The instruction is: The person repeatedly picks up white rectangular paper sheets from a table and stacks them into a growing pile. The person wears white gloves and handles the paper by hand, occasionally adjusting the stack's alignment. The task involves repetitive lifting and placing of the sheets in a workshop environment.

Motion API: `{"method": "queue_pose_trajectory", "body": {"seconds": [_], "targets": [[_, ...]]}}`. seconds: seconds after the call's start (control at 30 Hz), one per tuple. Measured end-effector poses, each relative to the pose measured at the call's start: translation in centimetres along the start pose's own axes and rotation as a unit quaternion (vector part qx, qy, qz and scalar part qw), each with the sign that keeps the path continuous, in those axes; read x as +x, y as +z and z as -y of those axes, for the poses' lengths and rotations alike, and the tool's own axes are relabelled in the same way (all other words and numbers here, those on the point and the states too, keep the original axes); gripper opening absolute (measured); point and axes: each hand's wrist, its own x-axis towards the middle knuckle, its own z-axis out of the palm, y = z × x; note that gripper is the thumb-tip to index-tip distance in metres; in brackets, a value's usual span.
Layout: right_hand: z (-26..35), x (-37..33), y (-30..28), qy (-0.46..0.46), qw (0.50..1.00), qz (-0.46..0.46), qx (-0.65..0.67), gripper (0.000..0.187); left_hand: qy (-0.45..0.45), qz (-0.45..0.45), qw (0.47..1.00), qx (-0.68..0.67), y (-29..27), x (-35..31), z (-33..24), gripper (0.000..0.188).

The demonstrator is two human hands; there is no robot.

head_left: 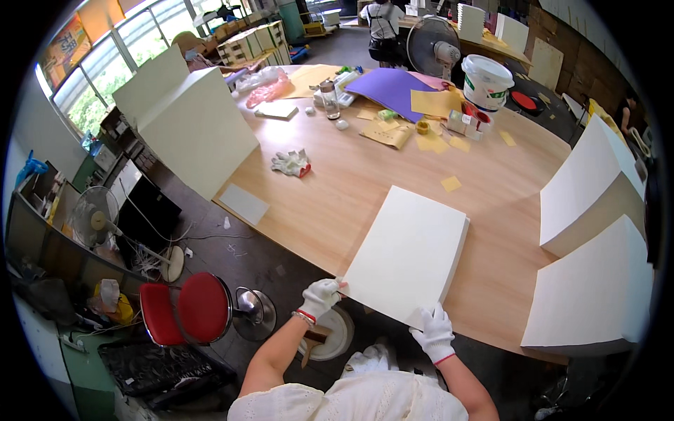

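A thick stack of white paper sheets (407, 252) lies on the wooden table in front of me, its near edge by the table's edge. My left hand (321, 297), in a white knit glove with a red cuff, pinches the stack's near left corner. At the near right corner, my gloved right hand (434, 333) has its thumb and fingers closed around the edge. How many sheets each hand grips is hidden. Below the near edge, a white bucket (344, 333) has a wooden-handled brush (314, 340) across it.
Tall white paper stacks stand on the table (330, 203) at left (196, 126) and right (590, 189). A spare glove pair (291, 163), purple sheet (393, 90), glass bottle (329, 99) and white tub (486, 83) lie farther back. A red stool (203, 309) stands left; a person (382, 31) is beyond.
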Motion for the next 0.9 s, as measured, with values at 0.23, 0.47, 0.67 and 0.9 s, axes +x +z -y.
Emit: {"method": "queue_pose_trajectory", "body": {"seconds": [0.23, 0.47, 0.67, 0.9], "targets": [[-0.2, -1.7, -0.8, -0.027, 0.996, -0.061, 0.066, 0.063, -0.034, -0.007, 0.998, -0.045, -0.2, -0.8, -0.8, 0.049], [-2.5, -6.9, 3.4, 0.465, 0.544, -0.009, 0.698, 0.056, -0.478, -0.167, 0.569, -0.649, 3.5, -5.2, -5.9, 0.058], [-0.8, -3.5, 4.7, 0.419, 0.503, 0.024, 0.756, 0.027, -0.468, -0.101, 0.473, -0.74, 5.1, -4.0, -7.5, 0.024], [-0.3, -3.0, 3.6, 0.402, 0.544, -0.006, 0.736, 0.026, -0.478, -0.112, 0.5, -0.714, 5.2, -3.9, -7.3, 0.024]]}}
